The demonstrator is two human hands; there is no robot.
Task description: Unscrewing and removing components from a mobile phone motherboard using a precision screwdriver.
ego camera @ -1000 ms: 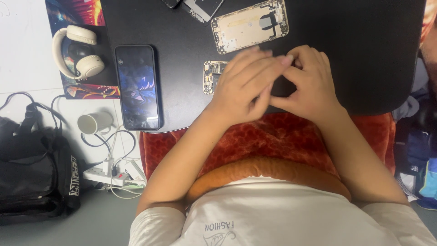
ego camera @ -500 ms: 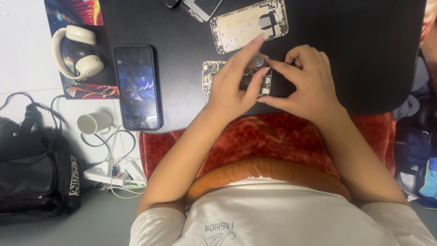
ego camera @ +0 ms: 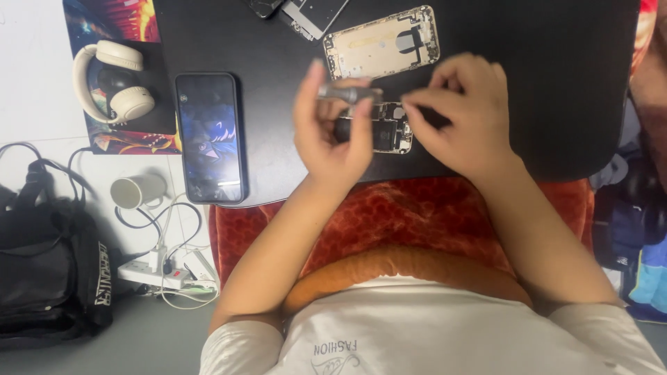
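My left hand [ego camera: 332,135] is raised over the black table [ego camera: 556,83] and grips a small grey screwdriver [ego camera: 347,92] held level between thumb and fingers. My right hand [ego camera: 462,114] pinches something at the screwdriver's tip; what it pinches is too small to tell. Under both hands lies a small phone circuit board [ego camera: 389,132], partly hidden. Just beyond it rests an opened phone back frame [ego camera: 381,43], pale gold inside.
A whole phone [ego camera: 208,135] with a lit screen lies at the table's left edge. More phone parts [ego camera: 309,12] sit at the far edge. Cream headphones [ego camera: 114,83], a white cup [ego camera: 135,191], a power strip [ego camera: 156,274] and a black bag [ego camera: 48,278] are to the left on the floor.
My hands were clasped together over the circuit board; they have since parted and lifted. My left hand now holds the screwdriver up, and the board shows between my hands.
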